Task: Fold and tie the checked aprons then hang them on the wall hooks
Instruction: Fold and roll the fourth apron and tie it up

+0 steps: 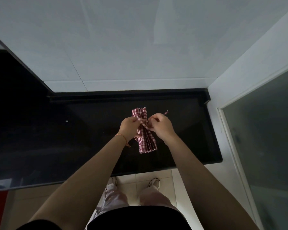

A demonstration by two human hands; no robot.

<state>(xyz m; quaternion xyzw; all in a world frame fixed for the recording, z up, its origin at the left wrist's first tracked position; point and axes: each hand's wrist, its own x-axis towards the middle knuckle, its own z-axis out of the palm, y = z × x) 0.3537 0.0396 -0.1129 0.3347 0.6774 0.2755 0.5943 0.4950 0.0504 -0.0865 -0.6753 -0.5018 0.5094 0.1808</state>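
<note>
a: black glossy desk [90, 130] runs across the middle of the frame, pale tiled wall [140, 47] above it, and a frosted panel [264, 130] at the right edge.

b: and the hands?

a: both sit just right of centre, close together. left hand [129, 128] and right hand [161, 126] each have fingers curled and pinching the striped tie strap [144, 125], which crosses diagonally between them over the bundle's middle.

b: where's the apron itself?

a: the checked apron [146, 140], folded into a narrow bundle, lies directly under and between the hands on the desk. its long axis runs from upper centre toward lower centre of the frame, tilting slightly right at the bottom. one end shows above the hands, the other fans out below them.

b: so the strap lies across that axis?

a: roughly, yes. a loose strap end [166, 112] pokes out up and right of the right hand, which is nearer to it. i'd judge the knot is mid-tie and needs pulling outward, left and right, away from the bundle. no wall hooks in view.
</note>
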